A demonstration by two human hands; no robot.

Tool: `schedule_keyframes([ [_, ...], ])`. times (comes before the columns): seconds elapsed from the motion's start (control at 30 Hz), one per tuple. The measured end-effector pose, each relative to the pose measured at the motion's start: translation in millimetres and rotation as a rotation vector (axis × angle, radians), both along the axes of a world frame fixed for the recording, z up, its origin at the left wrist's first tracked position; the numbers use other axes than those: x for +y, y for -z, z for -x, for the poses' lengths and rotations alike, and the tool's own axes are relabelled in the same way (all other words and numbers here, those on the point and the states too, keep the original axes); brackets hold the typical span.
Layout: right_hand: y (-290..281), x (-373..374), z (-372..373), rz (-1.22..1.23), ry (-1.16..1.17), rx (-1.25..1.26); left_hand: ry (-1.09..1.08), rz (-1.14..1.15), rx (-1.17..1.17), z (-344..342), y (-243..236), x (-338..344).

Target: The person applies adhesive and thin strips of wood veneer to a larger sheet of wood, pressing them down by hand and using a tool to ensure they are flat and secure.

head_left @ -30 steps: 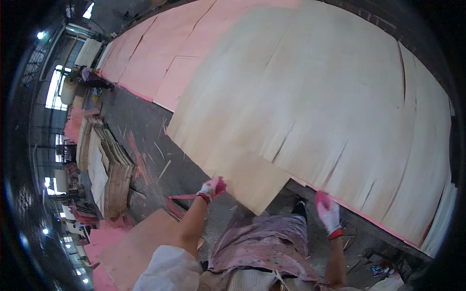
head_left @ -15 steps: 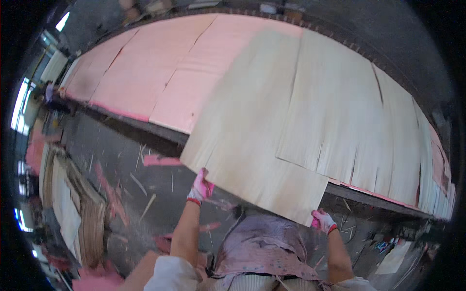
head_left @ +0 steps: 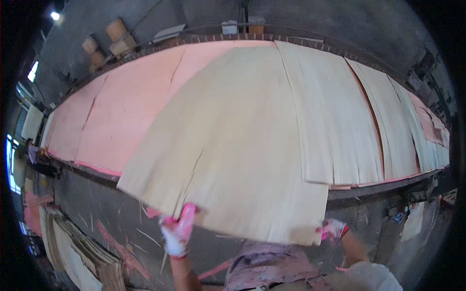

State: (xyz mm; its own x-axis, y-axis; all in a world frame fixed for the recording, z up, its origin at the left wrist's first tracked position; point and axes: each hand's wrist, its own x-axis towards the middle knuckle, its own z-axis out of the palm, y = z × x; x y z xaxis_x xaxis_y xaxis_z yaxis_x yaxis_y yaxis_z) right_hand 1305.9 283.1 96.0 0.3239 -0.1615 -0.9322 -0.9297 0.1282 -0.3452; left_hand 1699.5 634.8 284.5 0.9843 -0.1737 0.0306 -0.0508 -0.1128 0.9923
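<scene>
both hands, left [head_left: 177,233] & right [head_left: 333,229], grip near edge of veneer sheet [head_left: 233,160] over pink bed [head_left: 121,121].

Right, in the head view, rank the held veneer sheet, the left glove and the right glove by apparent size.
1. Veneer sheet, by far the largest.
2. Left glove.
3. Right glove, which looks smaller, though the sheet's corner partly hides it, so this ranking is unsure.

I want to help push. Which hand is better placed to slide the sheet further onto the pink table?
Probably the left hand. It grips the sheet at its near edge, well in from the corner, behind most of the wood. The right hand only holds the near right corner.
</scene>
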Motion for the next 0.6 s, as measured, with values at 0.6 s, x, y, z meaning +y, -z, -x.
schedule_keyframes([
  [0.6, -14, 148, -469, 0.348, -0.012, -0.787, -0.379, -0.506, -0.062, -305, 6, 321],
])
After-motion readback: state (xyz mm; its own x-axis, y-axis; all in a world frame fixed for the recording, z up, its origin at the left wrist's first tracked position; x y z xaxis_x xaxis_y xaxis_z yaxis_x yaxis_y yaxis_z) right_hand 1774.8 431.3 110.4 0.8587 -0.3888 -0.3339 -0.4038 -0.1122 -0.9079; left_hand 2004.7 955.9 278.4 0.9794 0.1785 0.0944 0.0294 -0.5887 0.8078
